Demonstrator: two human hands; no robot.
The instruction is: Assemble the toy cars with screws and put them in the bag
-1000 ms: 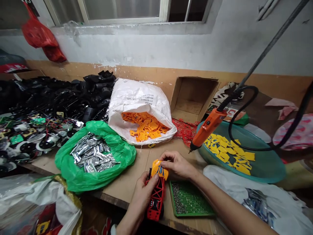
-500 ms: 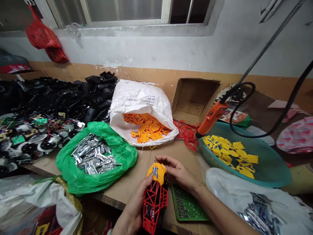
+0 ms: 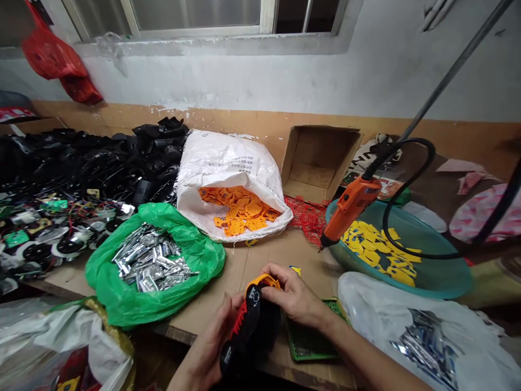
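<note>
Currently, I see the toy car [image 3: 246, 323] tilted onto its side above the table's [image 3: 303, 248] front edge. The left hand [image 3: 211, 332] cradles it, seemingly as support; with its fingertips hidden, I cannot tell their closure. The right hand [image 3: 299, 298] pinches the yellow hood [image 3: 264, 279], presumably for control. The screwdriver [image 3: 350, 206] hangs nearby, apparently for reach.
</note>
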